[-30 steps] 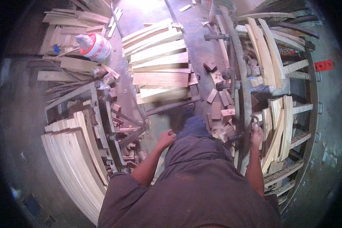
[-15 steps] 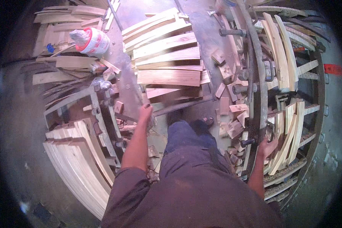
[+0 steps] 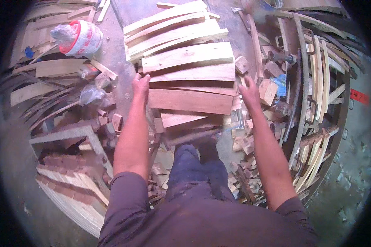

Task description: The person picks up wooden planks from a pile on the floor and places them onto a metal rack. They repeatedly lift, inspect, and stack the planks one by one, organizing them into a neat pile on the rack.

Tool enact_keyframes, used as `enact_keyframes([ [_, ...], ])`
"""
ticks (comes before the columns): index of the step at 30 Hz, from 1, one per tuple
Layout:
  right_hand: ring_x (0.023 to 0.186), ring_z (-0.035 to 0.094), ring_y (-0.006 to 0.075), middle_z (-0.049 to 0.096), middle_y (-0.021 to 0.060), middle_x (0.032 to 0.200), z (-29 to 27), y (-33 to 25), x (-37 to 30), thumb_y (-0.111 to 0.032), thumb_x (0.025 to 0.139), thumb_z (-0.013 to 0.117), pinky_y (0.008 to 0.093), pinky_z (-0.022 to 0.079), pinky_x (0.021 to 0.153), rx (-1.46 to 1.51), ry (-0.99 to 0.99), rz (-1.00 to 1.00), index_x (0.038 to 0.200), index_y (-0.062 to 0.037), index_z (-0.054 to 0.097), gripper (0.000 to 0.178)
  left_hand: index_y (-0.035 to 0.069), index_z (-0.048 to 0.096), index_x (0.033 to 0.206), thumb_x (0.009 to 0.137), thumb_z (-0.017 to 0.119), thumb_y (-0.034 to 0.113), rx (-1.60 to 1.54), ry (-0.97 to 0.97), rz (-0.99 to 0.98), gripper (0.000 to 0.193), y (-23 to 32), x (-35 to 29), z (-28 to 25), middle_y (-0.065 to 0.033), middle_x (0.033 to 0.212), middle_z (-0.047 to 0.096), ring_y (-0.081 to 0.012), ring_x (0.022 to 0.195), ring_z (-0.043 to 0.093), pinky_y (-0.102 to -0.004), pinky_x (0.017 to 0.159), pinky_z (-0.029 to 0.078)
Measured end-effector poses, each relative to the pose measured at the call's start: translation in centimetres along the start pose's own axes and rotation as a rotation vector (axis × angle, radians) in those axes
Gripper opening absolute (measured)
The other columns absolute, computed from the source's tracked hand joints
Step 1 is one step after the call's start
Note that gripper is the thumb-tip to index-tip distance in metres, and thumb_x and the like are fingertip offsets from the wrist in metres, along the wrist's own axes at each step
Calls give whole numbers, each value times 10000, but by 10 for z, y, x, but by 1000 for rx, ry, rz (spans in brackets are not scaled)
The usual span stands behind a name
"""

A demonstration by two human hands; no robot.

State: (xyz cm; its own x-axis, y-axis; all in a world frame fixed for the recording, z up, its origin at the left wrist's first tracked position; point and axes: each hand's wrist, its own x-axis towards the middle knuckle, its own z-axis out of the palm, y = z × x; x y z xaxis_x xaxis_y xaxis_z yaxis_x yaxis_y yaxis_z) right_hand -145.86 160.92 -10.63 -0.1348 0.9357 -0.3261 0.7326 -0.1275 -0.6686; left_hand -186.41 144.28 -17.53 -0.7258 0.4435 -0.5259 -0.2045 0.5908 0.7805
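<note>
A fanned stack of pale, slightly curved wooden boards (image 3: 193, 74) lies ahead of me, its pieces overlapping. Beside the left end of the boards is my left hand (image 3: 141, 85), thumb and fingers apart; whether it touches the wood is hard to tell. At the opposite end, my right hand (image 3: 250, 94) is open with spread fingers, close to the board edges. A reddish board (image 3: 189, 101) sits near the front of the stack, between the two hands. Below it a metal bar (image 3: 189, 136) runs crosswise in front of my legs.
To the right stands a metal clamp frame (image 3: 297, 90) with large bolts, with upright curved slats (image 3: 317, 82) in it. Wood offcuts (image 3: 245, 142) litter the floor. At left are a white bucket with a red rim (image 3: 84, 39), a metal frame (image 3: 66, 133) and stacked boards (image 3: 70, 201).
Both hands have moved forward to the ends of the board stack. My right hand has left the clamp frame at the right; my left has left the area by the metal bar.
</note>
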Motion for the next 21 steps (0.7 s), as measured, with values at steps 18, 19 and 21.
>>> enact_keyframes([
  [18,1117,613,386,667,228,1178,82,9,54,-286,723,737,449,466,988,-179,200,139,1254,-1,612,615,-37,576,1309,755,722,334,417,55,32,682,17,36,23,-237,1256,649,-352,1158,628,-403,990,466],
  [19,1114,619,382,675,227,1164,81,21,67,-291,718,737,449,468,984,-155,206,168,1244,-3,623,611,-55,544,1347,754,724,333,396,50,24,731,20,41,23,-246,1292,629,-345,1194,613,-392,1015,452],
  [21,1084,644,371,701,224,1100,77,14,89,-317,686,739,445,483,960,15,15,290,1179,-10,672,584,-116,432,1431,749,729,325,346,29,-20,864,21,51,22,-276,1384,563,-327,1296,554,-357,1085,399],
])
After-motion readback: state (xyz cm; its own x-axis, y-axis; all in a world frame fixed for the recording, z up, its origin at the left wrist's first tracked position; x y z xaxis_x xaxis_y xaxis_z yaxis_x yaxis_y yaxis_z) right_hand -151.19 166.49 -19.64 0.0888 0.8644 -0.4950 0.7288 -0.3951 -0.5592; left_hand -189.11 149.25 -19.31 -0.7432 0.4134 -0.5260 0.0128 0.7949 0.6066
